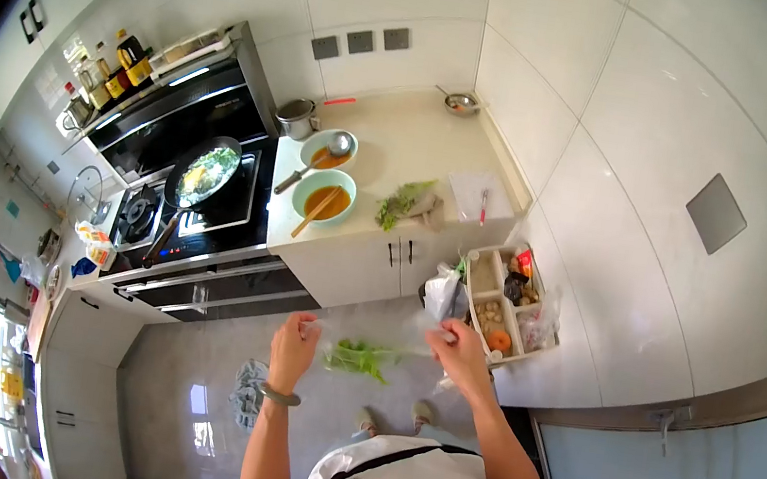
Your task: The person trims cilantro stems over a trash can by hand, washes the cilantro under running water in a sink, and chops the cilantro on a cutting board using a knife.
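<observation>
A clear plastic bag with green leafy vegetables [361,359] inside hangs over the floor between my hands. My left hand [292,352] pinches one side of the bag, with a bangle on the wrist. On the other side, my right hand [460,353] has its fingers closed on the bag's edge. More leafy greens [403,205] lie on the counter beyond the bag, near a knife [483,207] on a whitish sheet.
A pan [206,174] with white and green food sits on the stove [248,191]. Two bowls [345,182] [311,143] of orange-brown liquid stand beside it. A divided vegetable box [489,270] is at the right, and a crumpled bag [247,395] lies on the floor.
</observation>
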Action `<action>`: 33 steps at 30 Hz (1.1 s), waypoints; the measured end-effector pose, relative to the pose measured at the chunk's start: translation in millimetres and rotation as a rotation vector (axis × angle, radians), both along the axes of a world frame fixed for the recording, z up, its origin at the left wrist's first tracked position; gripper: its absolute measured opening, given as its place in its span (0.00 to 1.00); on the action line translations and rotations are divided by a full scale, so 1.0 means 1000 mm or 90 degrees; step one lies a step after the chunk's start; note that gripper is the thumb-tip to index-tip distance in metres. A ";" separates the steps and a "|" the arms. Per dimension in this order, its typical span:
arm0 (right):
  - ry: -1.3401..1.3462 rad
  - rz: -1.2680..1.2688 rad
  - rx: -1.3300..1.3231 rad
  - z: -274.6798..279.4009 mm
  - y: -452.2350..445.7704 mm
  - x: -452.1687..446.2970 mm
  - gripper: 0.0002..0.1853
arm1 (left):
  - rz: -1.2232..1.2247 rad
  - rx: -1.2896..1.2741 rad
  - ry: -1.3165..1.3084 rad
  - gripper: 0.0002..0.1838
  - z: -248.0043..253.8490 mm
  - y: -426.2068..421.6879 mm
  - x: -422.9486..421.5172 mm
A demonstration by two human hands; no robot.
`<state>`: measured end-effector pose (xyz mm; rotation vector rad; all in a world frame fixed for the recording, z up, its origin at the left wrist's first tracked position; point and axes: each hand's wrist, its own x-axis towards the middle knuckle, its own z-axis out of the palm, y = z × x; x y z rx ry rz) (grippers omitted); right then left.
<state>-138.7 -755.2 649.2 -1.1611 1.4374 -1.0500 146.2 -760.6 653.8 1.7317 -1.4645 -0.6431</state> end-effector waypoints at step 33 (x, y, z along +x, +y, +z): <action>0.122 -0.010 0.018 -0.015 0.023 -0.025 0.16 | -0.038 0.034 0.015 0.10 0.001 0.001 -0.015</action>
